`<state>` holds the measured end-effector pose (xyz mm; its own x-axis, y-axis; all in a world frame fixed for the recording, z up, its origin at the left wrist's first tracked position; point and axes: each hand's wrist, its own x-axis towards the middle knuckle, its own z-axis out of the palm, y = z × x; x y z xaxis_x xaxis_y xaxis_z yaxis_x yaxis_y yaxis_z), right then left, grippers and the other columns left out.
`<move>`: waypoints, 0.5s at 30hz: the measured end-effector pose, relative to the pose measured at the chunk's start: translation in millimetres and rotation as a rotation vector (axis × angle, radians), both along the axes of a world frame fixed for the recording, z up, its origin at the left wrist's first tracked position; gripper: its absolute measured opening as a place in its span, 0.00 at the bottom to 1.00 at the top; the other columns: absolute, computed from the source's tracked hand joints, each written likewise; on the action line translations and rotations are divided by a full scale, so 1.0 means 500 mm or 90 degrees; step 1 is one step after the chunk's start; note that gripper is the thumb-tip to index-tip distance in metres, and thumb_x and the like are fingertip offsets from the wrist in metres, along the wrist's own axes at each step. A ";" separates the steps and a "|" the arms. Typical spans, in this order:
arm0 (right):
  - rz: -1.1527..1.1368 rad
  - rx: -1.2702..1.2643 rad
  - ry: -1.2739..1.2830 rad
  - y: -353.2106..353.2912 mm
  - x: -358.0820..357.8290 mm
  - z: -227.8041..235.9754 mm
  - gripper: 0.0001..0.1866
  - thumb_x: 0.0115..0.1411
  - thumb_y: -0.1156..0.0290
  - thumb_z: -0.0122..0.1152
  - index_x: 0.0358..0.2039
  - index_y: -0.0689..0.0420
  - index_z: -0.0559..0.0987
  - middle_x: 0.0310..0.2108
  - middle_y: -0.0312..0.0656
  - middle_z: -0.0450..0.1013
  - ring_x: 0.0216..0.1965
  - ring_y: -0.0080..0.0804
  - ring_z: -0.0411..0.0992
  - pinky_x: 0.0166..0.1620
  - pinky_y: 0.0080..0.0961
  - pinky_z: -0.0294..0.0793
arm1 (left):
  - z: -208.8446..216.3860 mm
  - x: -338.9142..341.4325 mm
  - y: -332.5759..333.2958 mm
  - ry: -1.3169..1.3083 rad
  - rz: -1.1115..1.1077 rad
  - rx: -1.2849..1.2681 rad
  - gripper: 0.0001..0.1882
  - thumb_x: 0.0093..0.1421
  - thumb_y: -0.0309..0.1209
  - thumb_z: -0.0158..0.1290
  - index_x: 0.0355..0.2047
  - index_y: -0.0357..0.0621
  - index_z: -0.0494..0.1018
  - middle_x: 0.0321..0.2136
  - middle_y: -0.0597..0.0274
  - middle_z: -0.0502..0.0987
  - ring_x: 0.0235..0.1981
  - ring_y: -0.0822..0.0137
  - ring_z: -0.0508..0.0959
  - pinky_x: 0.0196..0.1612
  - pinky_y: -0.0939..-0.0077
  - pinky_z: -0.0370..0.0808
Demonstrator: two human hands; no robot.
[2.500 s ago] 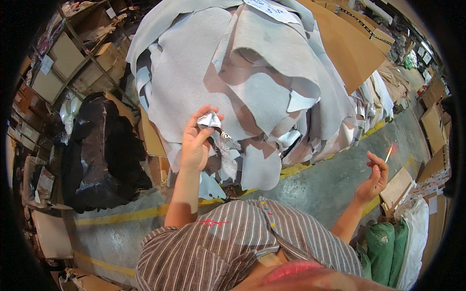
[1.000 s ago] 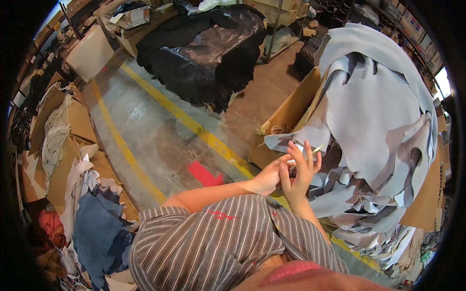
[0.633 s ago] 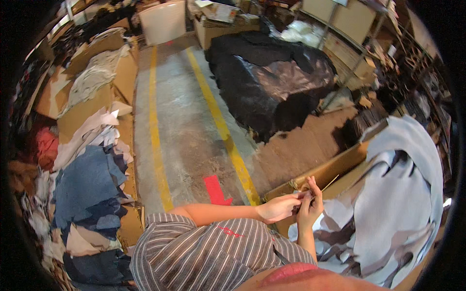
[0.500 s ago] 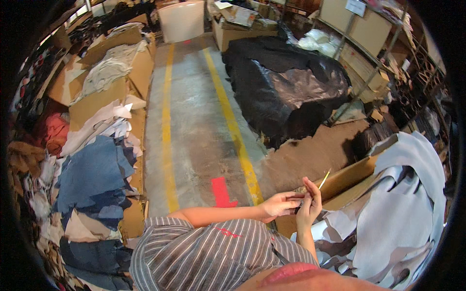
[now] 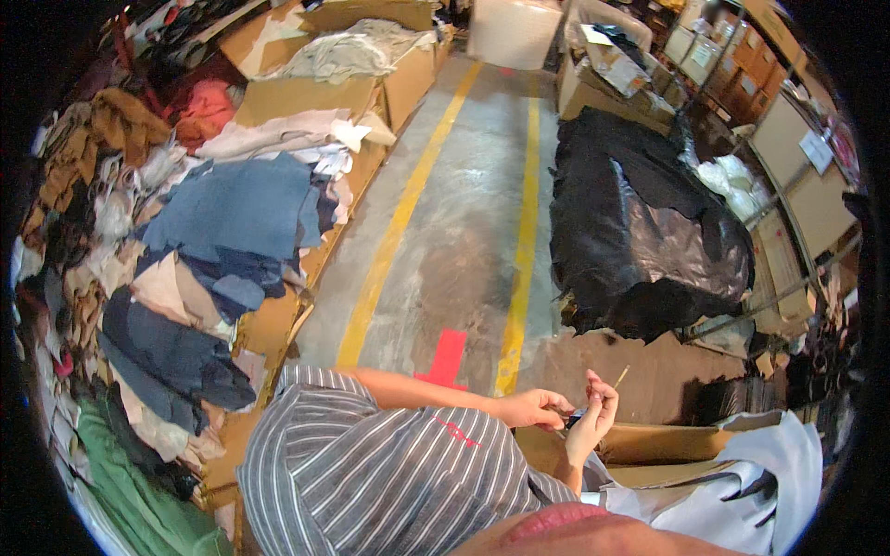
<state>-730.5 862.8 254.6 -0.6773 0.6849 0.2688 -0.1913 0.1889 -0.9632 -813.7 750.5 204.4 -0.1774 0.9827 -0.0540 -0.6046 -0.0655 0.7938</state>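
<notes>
in the head view, holds a thin pale stick [image 5: 621, 376] in the raised right hand [image 5: 591, 423], nipped near the lower end by partly curled fingers, with the free length jutting beyond the fingertips. runs along its long axis up and to the right, tipping away from the left hand [image 5: 533, 408], and so lies on the far side of the right hand from the left one; nearer by far to the right.

brings the left hand in from the left, just beside the right palm, thumb and fingers bent toward a small dark thing [image 5: 574, 418] in the narrow gap between the hands. too small and partly covered to name; impossible to make out whether pinched by the left fingertips, resting against the right palm, or both.

shows both hands in front of a striped shirt [image 5: 399, 445], with a cardboard box [image 5: 672, 441] and pale grey sheets [image 5: 742, 496] to the right, black sheets [image 5: 649, 222] farther off, and a red arrow [image 5: 447, 354] on the floor [image 5: 468, 195] beyond the left forearm.
</notes>
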 end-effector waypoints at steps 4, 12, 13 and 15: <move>0.050 -0.093 0.046 -0.006 -0.003 -0.025 0.08 0.69 0.72 0.45 0.39 0.61 0.71 0.48 0.50 0.74 0.55 0.39 0.70 0.61 0.37 0.65 | -0.023 -0.002 -0.004 0.080 0.067 0.044 0.11 0.61 0.23 0.56 0.45 0.39 0.74 0.39 0.67 0.76 0.42 0.74 0.76 0.47 0.75 0.74; -0.007 -0.063 -0.029 -0.060 -0.008 -0.040 0.23 0.72 0.58 0.40 0.49 0.64 0.73 0.55 0.46 0.71 0.58 0.35 0.66 0.64 0.31 0.58 | -0.033 -0.052 -0.058 0.090 0.067 -0.136 0.09 0.62 0.23 0.50 0.43 0.42 0.73 0.36 0.68 0.76 0.36 0.75 0.75 0.41 0.77 0.73; -0.043 -0.064 -0.010 -0.066 -0.006 -0.046 0.18 0.70 0.62 0.44 0.52 0.62 0.72 0.56 0.46 0.70 0.59 0.33 0.66 0.64 0.30 0.58 | -0.043 -0.062 -0.060 0.052 0.075 -0.167 0.09 0.64 0.25 0.50 0.44 0.42 0.73 0.36 0.68 0.76 0.35 0.76 0.74 0.40 0.79 0.72; -0.125 -0.037 -0.060 -0.068 0.020 -0.061 0.16 0.68 0.65 0.52 0.51 0.60 0.72 0.54 0.44 0.72 0.55 0.27 0.68 0.58 0.28 0.65 | -0.068 -0.082 -0.057 -0.062 0.052 -0.130 0.10 0.64 0.25 0.49 0.46 0.44 0.70 0.37 0.68 0.75 0.36 0.75 0.74 0.40 0.79 0.72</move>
<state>-720.6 828.9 224.2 -0.5494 0.8188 0.1666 -0.0645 0.1572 -0.9855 -854.6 722.2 170.4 -0.2406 0.9323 -0.2702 -0.6778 0.0379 0.7343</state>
